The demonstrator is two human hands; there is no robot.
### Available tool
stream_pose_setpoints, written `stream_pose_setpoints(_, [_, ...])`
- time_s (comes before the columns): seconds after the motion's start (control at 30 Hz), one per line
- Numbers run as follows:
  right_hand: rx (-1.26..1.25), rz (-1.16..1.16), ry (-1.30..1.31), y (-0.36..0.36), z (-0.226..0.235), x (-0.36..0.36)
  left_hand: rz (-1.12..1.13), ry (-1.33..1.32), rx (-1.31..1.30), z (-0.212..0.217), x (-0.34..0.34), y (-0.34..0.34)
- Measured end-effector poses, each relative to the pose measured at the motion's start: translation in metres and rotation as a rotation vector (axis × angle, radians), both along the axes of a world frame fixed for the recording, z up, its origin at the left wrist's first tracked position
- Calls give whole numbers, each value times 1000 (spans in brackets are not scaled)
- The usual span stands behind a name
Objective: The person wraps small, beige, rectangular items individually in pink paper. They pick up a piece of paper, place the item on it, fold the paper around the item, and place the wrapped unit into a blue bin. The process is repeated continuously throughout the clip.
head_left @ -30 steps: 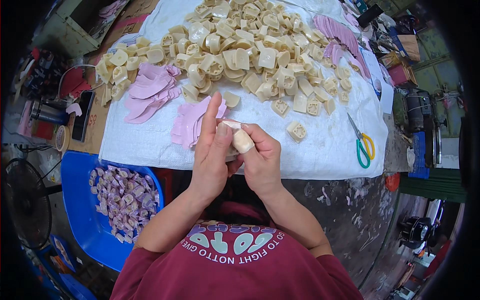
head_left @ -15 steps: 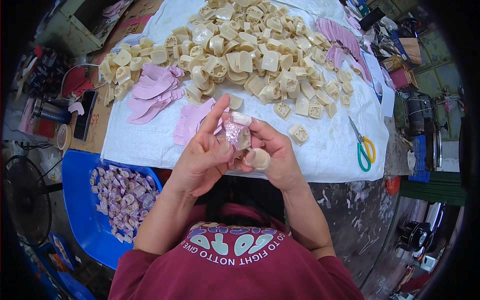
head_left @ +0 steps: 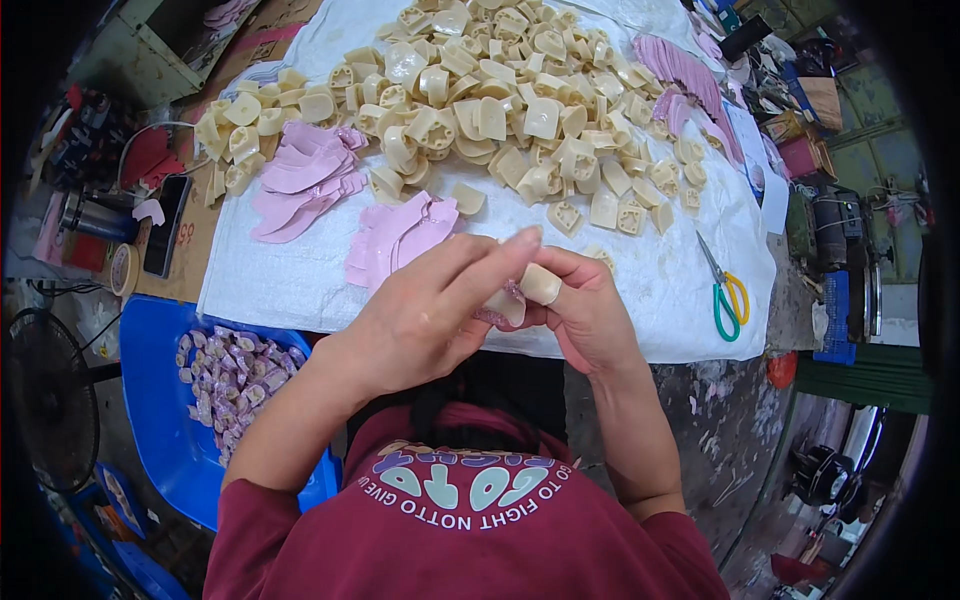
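Observation:
My left hand (head_left: 425, 315) and my right hand (head_left: 585, 310) meet close to my chest, at the near edge of a table covered by a white sheet (head_left: 640, 290). Between the fingers of both is a small cream-coloured piece (head_left: 540, 284), partly inside a clear pinkish wrapper (head_left: 497, 312). Most of the piece is hidden by my fingers. A big heap of similar cream pieces (head_left: 490, 110) lies on the far half of the sheet. Pink flat wrappers (head_left: 400, 235) lie just beyond my hands, with a second pile of pink wrappers (head_left: 300, 180) to the left.
Green and yellow scissors (head_left: 725, 295) lie on the sheet to the right. A blue tub (head_left: 170, 440) at the lower left holds several wrapped purple pieces (head_left: 230, 375). A phone (head_left: 165, 225), tape roll (head_left: 122, 270) and a fan (head_left: 45, 400) are at the left. More pink wrappers (head_left: 680, 70) sit at the far right.
Both hands have drawn back from over the sheet toward my chest. The bare cream piece now sits partly in a pinkish wrapper between my fingers.

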State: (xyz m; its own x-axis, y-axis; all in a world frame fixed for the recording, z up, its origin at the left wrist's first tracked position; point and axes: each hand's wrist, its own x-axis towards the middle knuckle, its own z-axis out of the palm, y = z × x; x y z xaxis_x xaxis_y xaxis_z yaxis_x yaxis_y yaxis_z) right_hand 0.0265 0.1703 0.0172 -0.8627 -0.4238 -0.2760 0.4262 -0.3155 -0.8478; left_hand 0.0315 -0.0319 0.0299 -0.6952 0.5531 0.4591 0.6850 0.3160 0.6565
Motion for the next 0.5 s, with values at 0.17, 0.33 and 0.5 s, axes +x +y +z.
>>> stream_pose_setpoints(0.17, [280,-85,261,-9,-9,7,134,-66,-84,4,3,-3])
stream_pose_setpoints(0.33, [231,-87,316,-8,1,10,167,54,-123,7,2,-8])
stream_pose_setpoints(0.5, [320,-143,392,-17,6,9,268,-25,-31,-1,5,1])
